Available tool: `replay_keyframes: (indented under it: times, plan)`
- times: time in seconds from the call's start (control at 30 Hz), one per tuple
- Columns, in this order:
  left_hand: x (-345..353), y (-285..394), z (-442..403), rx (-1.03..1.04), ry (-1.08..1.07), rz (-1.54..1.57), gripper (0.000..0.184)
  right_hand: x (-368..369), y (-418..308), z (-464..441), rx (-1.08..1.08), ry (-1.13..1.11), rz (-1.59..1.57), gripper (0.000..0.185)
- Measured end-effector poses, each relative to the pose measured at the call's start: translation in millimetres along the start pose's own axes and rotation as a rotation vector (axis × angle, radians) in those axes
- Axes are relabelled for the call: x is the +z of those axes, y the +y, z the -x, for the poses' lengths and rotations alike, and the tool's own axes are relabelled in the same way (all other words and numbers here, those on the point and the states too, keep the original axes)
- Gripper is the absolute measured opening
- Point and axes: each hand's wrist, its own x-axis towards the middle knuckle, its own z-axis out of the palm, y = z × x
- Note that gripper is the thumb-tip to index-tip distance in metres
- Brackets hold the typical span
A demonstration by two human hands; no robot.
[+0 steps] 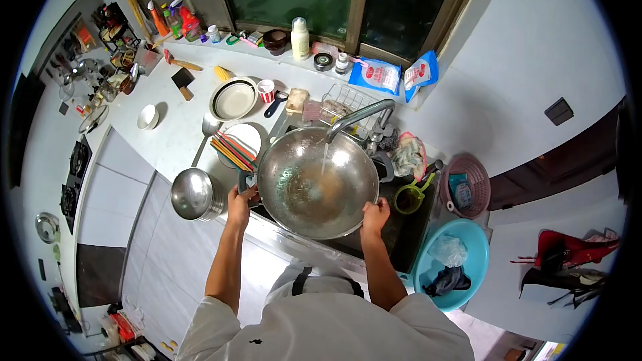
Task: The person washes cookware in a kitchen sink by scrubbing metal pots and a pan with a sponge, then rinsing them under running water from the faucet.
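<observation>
Round glossy metal wok (314, 194), gripping hands (239, 207) (375, 216)

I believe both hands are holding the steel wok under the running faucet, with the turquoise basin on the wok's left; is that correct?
The head view shows the turquoise basin to the right of the steel wok, not the left; the rest is correct.

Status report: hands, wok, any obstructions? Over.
Left hand gripping wok handle; right hand at its rim. Faucet running water into wok. Faucet overhangs; could block straight lift.
</observation>
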Motion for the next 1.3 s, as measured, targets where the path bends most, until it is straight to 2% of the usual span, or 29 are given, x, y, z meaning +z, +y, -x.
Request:
replay_keyframes:
  times: [0.1, 0.17, 0.2, 0.27, 0.37, 0.43, 0.5, 0.57, 0.63, 0.67, 0.83, 0.93, 1.03, 1.1, 1.2, 1.23, 1.3]
  plan:
    - [8, 17, 2, 0.014, -0.029, -0.038, 0.011, 15, -16, -10, 0.022, 0.001, -0.035, 0.013]
    - [16, 32, 9, 0.032, 0.079, -0.027, 0.016, 27, -35, -10, 0.094, -0.058, -0.018, 0.012]
    - [18, 39, 18, 0.032, 0.079, -0.028, 0.016, 27, -22, -19, 0.141, -0.095, 0.000, 0.012]
    - [17, 48, 35, 0.018, 0.182, 0.021, 0.019, 33, -11, -23, 0.130, -0.121, 0.025, 0.012]
    - [-13, 26, 57, 0.009, 0.239, 0.132, 0.016, 39, -16, -13, 0.107, -0.202, 0.076, 0.012]
    - [-36, 9, 55, 0.032, 0.230, 0.166, 0.017, 38, -29, 3, 0.096, -0.253, 0.108, 0.013]
    - [-47, 2, 53, 0.091, 0.083, 0.203, 0.017, 38, -38, 15, 0.041, -0.222, 0.110, 0.016]
    - [-45, -2, 42, 0.106, 0.082, 0.219, 0.017, 33, -34, 23, 0.007, -0.178, 0.087, 0.016]
    - [-31, 6, 33, 0.012, 0.083, 0.181, 0.016, 26, -27, 25, -0.035, -0.127, 0.054, 0.016]
    - [-27, 8, 28, 0.034, 0.004, 0.206, 0.017, 22, -21, 25, -0.039, -0.088, 0.041, 0.015]
    - [-16, 6, -4, 0.014, -0.100, 0.170, 0.015, 15, -10, 8, -0.072, -0.003, 0.048, 0.012]
    - [8, 14, 13, -0.008, 0.091, 0.181, 0.012, 25, -13, -19, -0.059, -0.005, 0.069, 0.009]
    - [11, 16, 41, 0.006, 0.166, 0.195, 0.012, 42, -38, -29, 0.061, -0.073, 0.106, 0.008]
    - [5, 15, 53, -0.008, 0.168, 0.176, 0.019, 48, -41, -36, 0.104, -0.107, 0.093, 0.010]
    - [19, 27, 80, -0.011, 0.353, 0.313, 0.015, 51, -42, -38, 0.123, -0.204, 0.265, 0.011]
    - [10, 18, 81, -0.010, 0.359, 0.316, 0.015, 49, -48, -28, 0.091, -0.206, 0.271, 0.011]
    - [-11, -1, 73, 0.000, 0.217, 0.348, 0.017, 42, -47, -17, 0.058, -0.210, 0.278, 0.011]
